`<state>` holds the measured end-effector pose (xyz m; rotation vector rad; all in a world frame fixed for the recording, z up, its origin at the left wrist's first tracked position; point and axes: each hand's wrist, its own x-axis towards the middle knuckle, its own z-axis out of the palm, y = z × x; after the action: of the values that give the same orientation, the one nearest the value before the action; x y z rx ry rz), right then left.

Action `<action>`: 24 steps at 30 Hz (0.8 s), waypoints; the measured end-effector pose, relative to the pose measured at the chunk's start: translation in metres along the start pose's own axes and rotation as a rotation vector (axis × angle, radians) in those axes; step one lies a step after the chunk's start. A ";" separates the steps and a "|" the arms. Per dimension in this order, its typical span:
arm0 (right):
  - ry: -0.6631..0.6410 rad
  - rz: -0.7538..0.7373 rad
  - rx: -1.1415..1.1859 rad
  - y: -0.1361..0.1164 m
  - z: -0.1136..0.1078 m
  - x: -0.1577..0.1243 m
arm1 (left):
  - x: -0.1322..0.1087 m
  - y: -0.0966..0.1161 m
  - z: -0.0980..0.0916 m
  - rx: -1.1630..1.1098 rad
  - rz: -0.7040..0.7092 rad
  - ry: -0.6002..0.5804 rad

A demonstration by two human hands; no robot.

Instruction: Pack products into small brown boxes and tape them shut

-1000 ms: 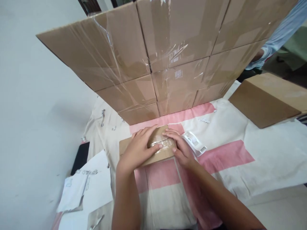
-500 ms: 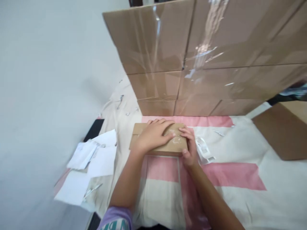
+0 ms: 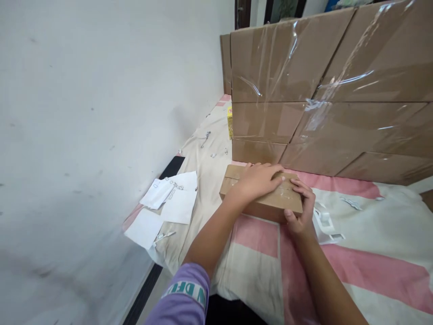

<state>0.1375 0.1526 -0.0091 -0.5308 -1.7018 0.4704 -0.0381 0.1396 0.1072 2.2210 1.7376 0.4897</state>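
A small brown cardboard box [image 3: 233, 183] lies on a pink and cream cloth [image 3: 365, 234]. My left hand [image 3: 259, 180] rests flat on the box's top, fingers stretched out over the taped seam. My right hand [image 3: 301, 212] grips the box's right near corner, fingers curled over the top and thumb on the side. A white tape dispenser [image 3: 326, 223] sits on the cloth just right of that hand.
A tall stack of large cardboard boxes [image 3: 324, 95] wrapped in clear film stands right behind the small box. A white wall [image 3: 84, 113] runs along the left. Loose white papers [image 3: 169, 203] lie on the cloth's left edge. A yellow item [image 3: 230, 122] peeks out beside the stack.
The view has swung left, so the wall and papers now fill more of it. My right hand has slid from the box's top to grip its right corner. The left hand stays on top.
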 end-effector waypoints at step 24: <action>0.235 -0.256 -0.274 -0.037 0.007 -0.021 | -0.228 -0.159 0.013 0.134 -1.065 0.492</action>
<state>0.1310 0.1100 -0.0053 -0.5322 -1.5861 -0.0116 -0.2218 -0.0437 0.0076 0.9543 2.8922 0.6579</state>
